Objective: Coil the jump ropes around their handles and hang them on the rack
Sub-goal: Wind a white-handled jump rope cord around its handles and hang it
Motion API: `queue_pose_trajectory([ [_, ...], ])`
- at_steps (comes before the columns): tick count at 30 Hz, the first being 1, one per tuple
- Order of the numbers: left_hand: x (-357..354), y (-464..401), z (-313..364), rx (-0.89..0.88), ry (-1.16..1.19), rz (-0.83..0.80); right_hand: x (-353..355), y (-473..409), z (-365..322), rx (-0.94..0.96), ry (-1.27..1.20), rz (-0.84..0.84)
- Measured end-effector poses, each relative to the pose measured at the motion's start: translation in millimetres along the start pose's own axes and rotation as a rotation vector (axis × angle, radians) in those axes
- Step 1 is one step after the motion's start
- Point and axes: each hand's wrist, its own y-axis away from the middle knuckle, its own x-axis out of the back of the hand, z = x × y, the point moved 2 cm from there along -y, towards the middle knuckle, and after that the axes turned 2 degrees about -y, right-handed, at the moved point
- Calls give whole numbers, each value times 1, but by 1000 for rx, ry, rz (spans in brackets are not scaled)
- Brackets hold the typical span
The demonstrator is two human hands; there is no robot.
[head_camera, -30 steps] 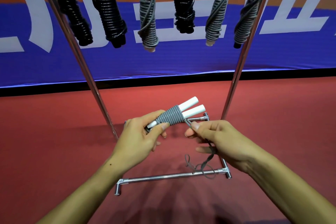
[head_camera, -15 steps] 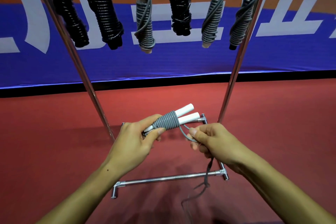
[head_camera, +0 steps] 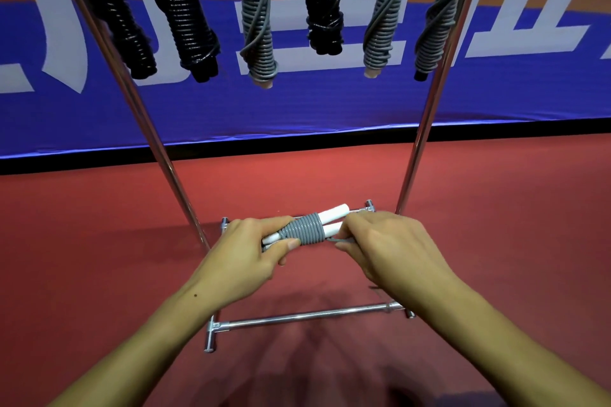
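A grey jump rope (head_camera: 302,230) is coiled around two white handles (head_camera: 332,212) held side by side. My left hand (head_camera: 246,254) grips the left end of the bundle, thumb against the coils. My right hand (head_camera: 385,249) pinches the loose grey rope end close to the right side of the coil, below the handles. Both hands are low, in front of the chrome rack (head_camera: 426,122). Several coiled ropes hang from the rack's top, black ones (head_camera: 185,16) and grey ones (head_camera: 258,26).
The rack's two chrome uprights (head_camera: 145,116) slant up on either side of my hands. Its base bar (head_camera: 307,317) lies on the red floor (head_camera: 512,225) under my wrists. A blue banner with white letters (head_camera: 330,102) runs along the back.
My right hand has moved up and in to the coil, taking up the slack. The rope tail that hung toward the floor is out of sight. The coil looks a little wider.
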Motion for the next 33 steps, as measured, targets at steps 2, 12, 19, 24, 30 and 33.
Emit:
queue_pose_trajectory([
  [2, 0, 1, -1, 13, -34, -44, -3, -2, 2, 32, -107, -59],
  [12, -4, 4, -2, 34, -44, -381, -7, -1, 7, -25, -417, -308],
  [19, 4, 13, 9, 27, 136, -690, -6, -2, 10, 6, -563, -454],
  [24, 14, 16, 14, 45, 288, -755, -2, -1, 8, -60, -779, -529],
  [30, 24, 19, 21, 53, 480, -807, 6, 0, 8, -71, -1064, -584],
  [33, 30, 21, 24, 32, 542, -807, 12, -1, 6, -89, -1169, -542],
])
